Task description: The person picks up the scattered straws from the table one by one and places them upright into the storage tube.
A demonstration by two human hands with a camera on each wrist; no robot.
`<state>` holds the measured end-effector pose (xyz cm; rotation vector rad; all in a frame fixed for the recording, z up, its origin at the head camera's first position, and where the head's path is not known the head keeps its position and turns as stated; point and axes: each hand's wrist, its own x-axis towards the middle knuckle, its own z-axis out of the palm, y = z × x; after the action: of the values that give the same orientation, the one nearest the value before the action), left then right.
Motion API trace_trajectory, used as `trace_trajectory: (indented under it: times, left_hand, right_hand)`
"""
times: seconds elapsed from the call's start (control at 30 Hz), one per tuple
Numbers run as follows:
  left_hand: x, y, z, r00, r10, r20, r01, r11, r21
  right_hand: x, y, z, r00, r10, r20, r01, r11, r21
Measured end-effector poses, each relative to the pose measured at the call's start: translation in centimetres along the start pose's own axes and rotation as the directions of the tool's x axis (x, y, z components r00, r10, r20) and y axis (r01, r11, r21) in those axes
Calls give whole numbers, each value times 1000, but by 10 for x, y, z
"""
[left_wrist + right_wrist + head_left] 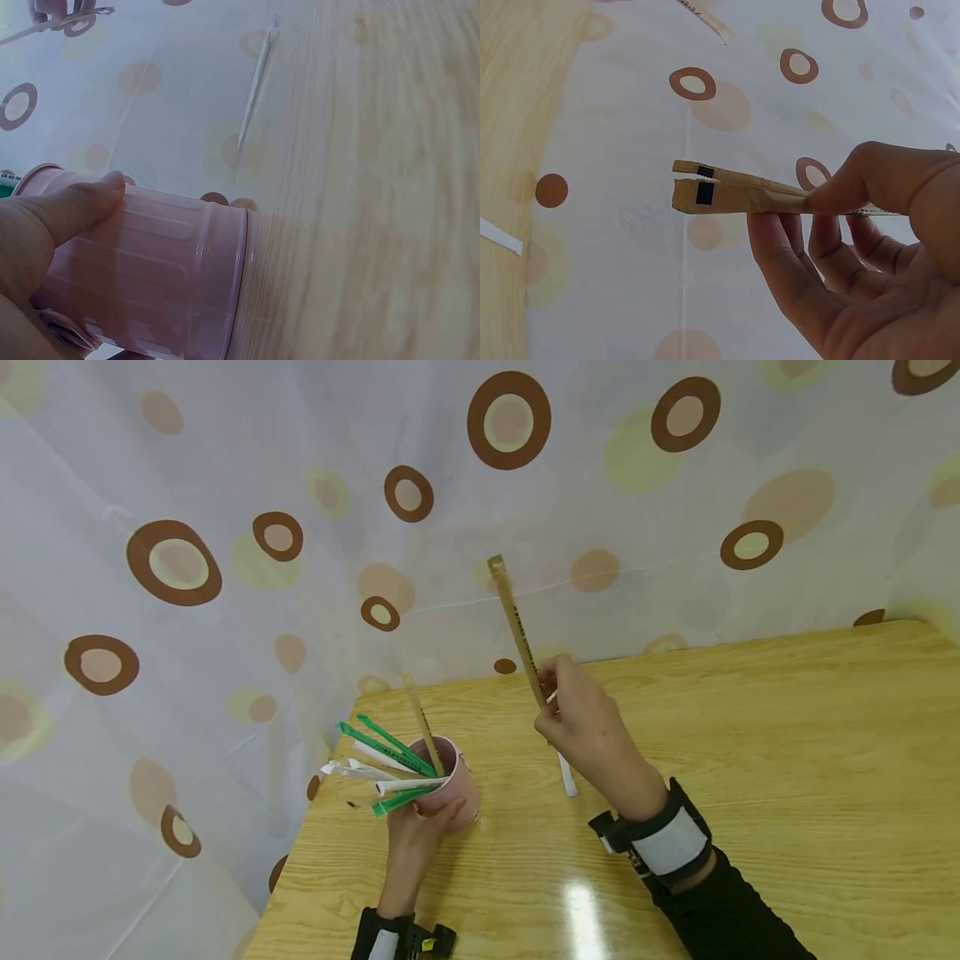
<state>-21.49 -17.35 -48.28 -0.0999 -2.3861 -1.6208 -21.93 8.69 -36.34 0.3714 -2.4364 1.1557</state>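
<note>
My right hand point(588, 714) pinches a long, flat brown paper-wrapped stick point(517, 622) with dark print, raised above the table and tilted up. In the right wrist view, thumb and fingers press on the brown wrapper point(727, 196), whose near end is split. My left hand point(416, 839) grips a ribbed pink cup point(463, 797) from its near side, the thumb point(90, 202) along its wall. Out of the cup lean several wrapped sticks: green ones point(393, 747), white ones point(367, 768) and a brown one point(423, 718).
A white wrapped stick point(567, 775) lies on the wooden table point(787, 777) beneath my right hand. Behind and left of the table hangs a white sheet point(322, 427) with brown rings and pale dots. The table's left edge runs close by the cup.
</note>
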Motion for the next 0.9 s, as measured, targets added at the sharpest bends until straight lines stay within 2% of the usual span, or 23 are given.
trace_trajectory:
  times: [0.27, 0.5, 0.7, 0.9]
  left_hand:
    - [0, 0, 0, 1000, 7, -2, -7, 1000, -17]
    - [0, -2, 2, 1000, 17, -13, -16, 1000, 25]
    - [1, -2, 2, 1000, 6, -12, -6, 998, 59]
    - [2, -1, 0, 1000, 21, -7, -20, 999, 36]
  right_hand:
    - [-2, -1, 17, 995, -95, -39, 98, 992, 84]
    - [-10, -6, 46, 977, -210, -45, 215, 966, 147]
    - [-16, -11, 66, 959, -278, -63, 284, 942, 176]
    - [-18, -15, 83, 942, -323, -87, 335, 916, 219]
